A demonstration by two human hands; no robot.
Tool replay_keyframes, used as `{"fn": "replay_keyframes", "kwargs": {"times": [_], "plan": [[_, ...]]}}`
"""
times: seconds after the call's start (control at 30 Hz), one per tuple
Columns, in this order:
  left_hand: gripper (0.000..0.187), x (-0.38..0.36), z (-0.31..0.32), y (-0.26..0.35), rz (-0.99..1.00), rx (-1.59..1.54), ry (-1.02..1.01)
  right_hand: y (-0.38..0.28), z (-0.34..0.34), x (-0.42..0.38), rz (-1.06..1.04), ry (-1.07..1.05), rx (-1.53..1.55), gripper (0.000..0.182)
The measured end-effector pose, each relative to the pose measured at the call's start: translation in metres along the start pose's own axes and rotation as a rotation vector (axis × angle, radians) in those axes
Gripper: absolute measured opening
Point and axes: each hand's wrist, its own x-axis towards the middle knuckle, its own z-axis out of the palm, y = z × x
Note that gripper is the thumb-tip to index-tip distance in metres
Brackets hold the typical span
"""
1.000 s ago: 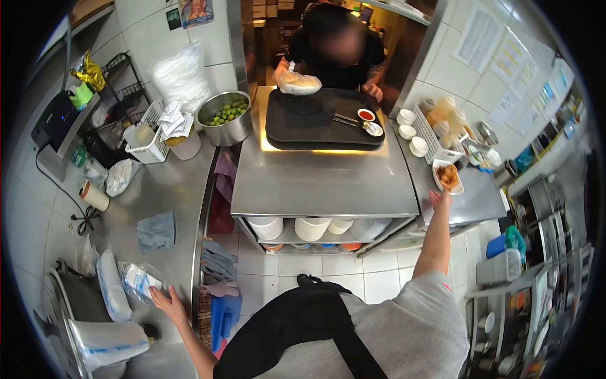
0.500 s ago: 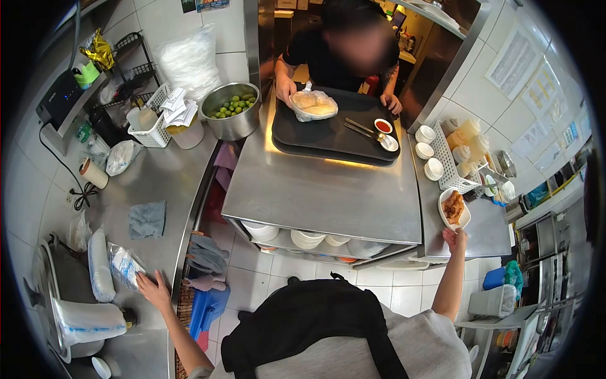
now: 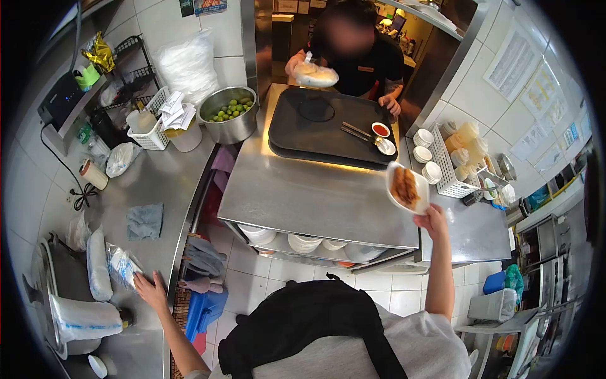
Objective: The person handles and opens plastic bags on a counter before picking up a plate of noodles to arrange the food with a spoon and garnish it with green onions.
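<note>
In the head view my right hand [image 3: 433, 222] grips the near edge of a white bowl [image 3: 421, 201]. Several pieces of browned, fried-looking food [image 3: 405, 188] lie in it, and it hovers over the right end of the steel pass counter [image 3: 315, 196]. My left hand [image 3: 151, 292] rests on the left worktop, fingers stretched out, at the edge of a clear plastic packet with blue print [image 3: 122, 262]. On the black tray [image 3: 303, 129] are a small dish of red sauce [image 3: 380, 129], chopsticks [image 3: 358, 131] and a spoon [image 3: 386, 147]. Beyond it, a co-worker's hand holds a plastic-wrapped bowl [image 3: 317, 76].
A steel pot of green citrus fruit [image 3: 228, 114] stands left of the tray. To the right are stacked small white cups [image 3: 423, 138] and a white basket of bottles [image 3: 456, 183]. A grey-blue cloth [image 3: 144, 221] and a plastic roll [image 3: 99, 265] lie on the left worktop.
My right hand has carried the white bowl leftward and up, from the right counter toward the tray. The co-worker has lifted the wrapped bowl off the tray. My left hand stays at the packet.
</note>
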Motion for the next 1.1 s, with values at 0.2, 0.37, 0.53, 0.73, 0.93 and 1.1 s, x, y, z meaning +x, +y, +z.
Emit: {"fn": "replay_keyframes", "kwargs": {"times": [0.2,0.37,0.53,0.73,0.93,1.1], "plan": [[0.066,-0.001,0.000,0.003,-0.019,0.020,0.014,-0.027,0.135,0.081,-0.064,-0.213,0.018,0.026],[0.067,-0.002,-0.009,0.011,-0.011,0.009,0.032,-0.026,0.245,0.141,0.002,-0.271,0.023,0.023],[0.065,-0.003,-0.013,0.015,-0.038,-0.019,0.042,-0.016,0.309,0.171,0.076,-0.170,0.014,0.019],[0.062,-0.005,-0.019,0.016,-0.041,-0.092,0.061,-0.009,0.317,0.174,0.072,-0.143,0.013,0.019],[0.054,-0.002,-0.014,0.007,-0.013,-0.310,0.138,0.005,0.334,0.133,-0.451,0.252,-0.133,0.018],[0.046,0.003,-0.041,-0.008,-0.026,-0.469,0.228,0.061,0.424,0.001,-0.383,-0.463,-0.020,0.021]]}}
